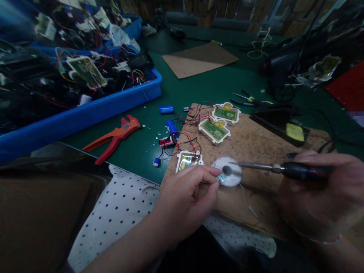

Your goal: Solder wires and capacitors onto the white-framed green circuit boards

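My left hand (186, 197) is closed in a pinch on a small circuit piece (222, 177) at the edge of a white solder spool (231, 175) lying on a brown work board (256, 144). My right hand (321, 189), blurred by motion, grips the black handle of a soldering iron (273, 167). The iron's metal tip points left and ends over the spool, close to the pinched piece. A white-framed circuit module (187, 159) lies just above my left hand, with red and black wires running from it.
Two more white-framed circuit boards (215, 130) (226, 113) lie farther back on the board. Blue batteries (166, 109) and red cutters (115, 137) sit on the green table. A blue bin (85, 110) of wired parts stands at left. An iron stand with sponge (294, 132) is at right.
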Tool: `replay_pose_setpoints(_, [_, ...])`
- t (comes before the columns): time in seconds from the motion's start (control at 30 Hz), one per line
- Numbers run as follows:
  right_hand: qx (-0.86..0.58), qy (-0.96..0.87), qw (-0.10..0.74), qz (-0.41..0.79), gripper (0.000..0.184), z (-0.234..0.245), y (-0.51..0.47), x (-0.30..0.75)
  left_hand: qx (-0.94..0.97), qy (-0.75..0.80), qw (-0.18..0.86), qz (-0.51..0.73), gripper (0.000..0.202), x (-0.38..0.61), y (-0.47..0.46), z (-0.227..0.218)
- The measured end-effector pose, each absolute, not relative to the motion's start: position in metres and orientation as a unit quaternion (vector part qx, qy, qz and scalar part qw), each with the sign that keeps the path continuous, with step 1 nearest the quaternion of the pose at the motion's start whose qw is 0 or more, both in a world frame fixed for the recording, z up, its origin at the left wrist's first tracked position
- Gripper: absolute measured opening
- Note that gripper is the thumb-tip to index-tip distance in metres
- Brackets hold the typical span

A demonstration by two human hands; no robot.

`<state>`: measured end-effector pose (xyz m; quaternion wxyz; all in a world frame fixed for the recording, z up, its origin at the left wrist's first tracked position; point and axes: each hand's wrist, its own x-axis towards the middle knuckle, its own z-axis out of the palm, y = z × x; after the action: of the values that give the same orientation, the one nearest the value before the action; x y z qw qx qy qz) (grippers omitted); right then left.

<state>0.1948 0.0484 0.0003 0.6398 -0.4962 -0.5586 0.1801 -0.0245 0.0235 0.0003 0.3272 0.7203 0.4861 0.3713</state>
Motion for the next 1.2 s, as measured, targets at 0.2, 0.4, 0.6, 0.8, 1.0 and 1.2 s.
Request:
replay_pose_setpoints(0.2, [-0.468, -0.539, 0.679, 0.172, 0.019, 0.0034, 0.0526, 0.186, 0.72, 0.488, 0.328, 0.37, 0.012, -0.0243, 0.0245, 0.0001])
replay_pose_setpoints(0.4, [-0.496, -0.541, 0.665, 0.14, 0.022, 0.0011, 0.0533, 0.1876, 0.719, 0.489, 0.329, 0.368, 0.012, -0.0245, 0.0227, 0.0003])
replay_pose_setpoints(0.6, [-0.493, -0.544, 0.66, 0.156, 0.018, 0.0018, 0.0493, 0.1862, 0.715, 0.482, 0.335, 0.379, 0.013, -0.024, 0.0236, -0.0005])
replay_pose_setpoints(0.8, [-0.491, -0.549, 0.655, 0.169, 0.017, 0.0011, 0.0509, 0.1862, 0.714, 0.482, 0.337, 0.38, 0.013, -0.0238, 0.0235, -0.0016])
replay_pose_setpoints(1.0, [-0.486, -0.545, 0.664, 0.159, 0.017, 0.0006, 0.0529, 0.1833, 0.717, 0.482, 0.333, 0.379, 0.013, -0.0235, 0.0234, -0.0018])
replay_pose_setpoints(1.2, [-0.488, -0.548, 0.661, 0.159, 0.017, 0.0007, 0.0529, 0.185, 0.717, 0.477, 0.335, 0.381, 0.014, -0.0245, 0.0231, -0.0022])
